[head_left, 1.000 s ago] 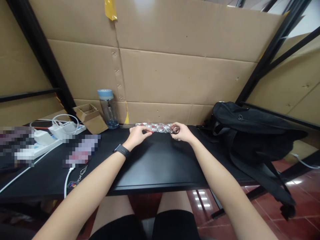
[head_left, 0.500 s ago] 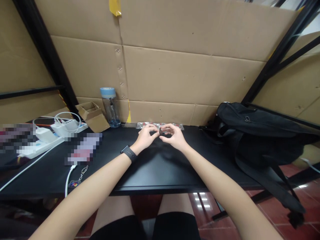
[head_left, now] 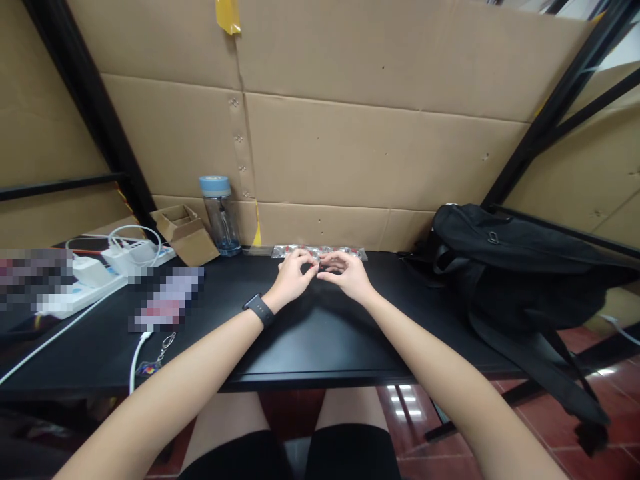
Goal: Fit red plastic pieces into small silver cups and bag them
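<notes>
Over the back half of the black table, my left hand point(head_left: 294, 273) and my right hand point(head_left: 349, 275) meet fingertip to fingertip. Between them is a small, thin, dark piece point(head_left: 319, 264), seen nearly edge-on; its kind is too small to make out. Thumb and index finger of my left hand pinch it. The curled fingers and thumb of my right hand close in on it from the other side, partly hiding it. A clear plastic strip with red and silvery bits point(head_left: 357, 253) lies just behind the hands. A black watch point(head_left: 259, 309) is on my left wrist.
To the left are a bottle with a blue lid point(head_left: 220, 217), an open cardboard box point(head_left: 186, 233), a power strip point(head_left: 107, 270) with white cables and a blurred-out flat item point(head_left: 167, 299). A black backpack point(head_left: 520, 267) fills the right side. Cardboard panels point(head_left: 345, 153) stand behind.
The dark piece has turned from showing its face to nearly edge-on between the fingertips. My right thumb has straightened slightly; both hands stay in the same place.
</notes>
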`<state>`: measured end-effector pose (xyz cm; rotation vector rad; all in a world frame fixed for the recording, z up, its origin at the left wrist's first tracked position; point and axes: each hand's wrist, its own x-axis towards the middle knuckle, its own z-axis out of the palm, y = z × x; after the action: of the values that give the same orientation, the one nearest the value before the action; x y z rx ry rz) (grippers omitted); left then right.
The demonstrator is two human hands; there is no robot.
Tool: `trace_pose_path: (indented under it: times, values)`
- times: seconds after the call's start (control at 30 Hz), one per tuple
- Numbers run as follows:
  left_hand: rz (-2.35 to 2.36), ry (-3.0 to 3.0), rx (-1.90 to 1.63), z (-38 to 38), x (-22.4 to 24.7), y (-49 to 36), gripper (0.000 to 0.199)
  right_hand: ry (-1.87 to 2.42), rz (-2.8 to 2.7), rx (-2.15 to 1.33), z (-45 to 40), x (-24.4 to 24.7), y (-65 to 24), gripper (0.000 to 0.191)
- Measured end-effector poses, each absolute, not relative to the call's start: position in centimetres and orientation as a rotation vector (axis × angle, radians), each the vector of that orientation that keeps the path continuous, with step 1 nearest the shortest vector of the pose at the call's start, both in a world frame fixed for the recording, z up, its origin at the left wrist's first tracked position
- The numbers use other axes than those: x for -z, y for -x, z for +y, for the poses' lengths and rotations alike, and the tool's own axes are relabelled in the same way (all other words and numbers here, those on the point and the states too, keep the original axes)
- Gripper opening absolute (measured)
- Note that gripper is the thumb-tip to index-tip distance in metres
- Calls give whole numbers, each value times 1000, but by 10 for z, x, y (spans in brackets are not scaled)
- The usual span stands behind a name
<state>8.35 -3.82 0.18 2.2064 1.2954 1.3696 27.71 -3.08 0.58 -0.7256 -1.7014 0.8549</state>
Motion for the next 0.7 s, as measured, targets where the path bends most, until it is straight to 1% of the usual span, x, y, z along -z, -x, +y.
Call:
trace_pose_path:
  times: [0.23, 0.4, 0.53, 0.7]
  values:
    - [1146, -2097, -1378, -26, 5, -79, 18, 712, -1786, -839, -21, -4, -286, 28]
    - [1080, -2083, -1344, -26, 3, -79, 20, 761, -1956, -529, -24, -11, -289, 18]
    - [984, -2073, -1336, -26, 1, -78, 31, 809, -2065, -398, -25, -13, -290, 12]
    - [960, -2230, -1150, -29, 1, -72, 47, 827, -2090, -359, -23, -15, -295, 9]
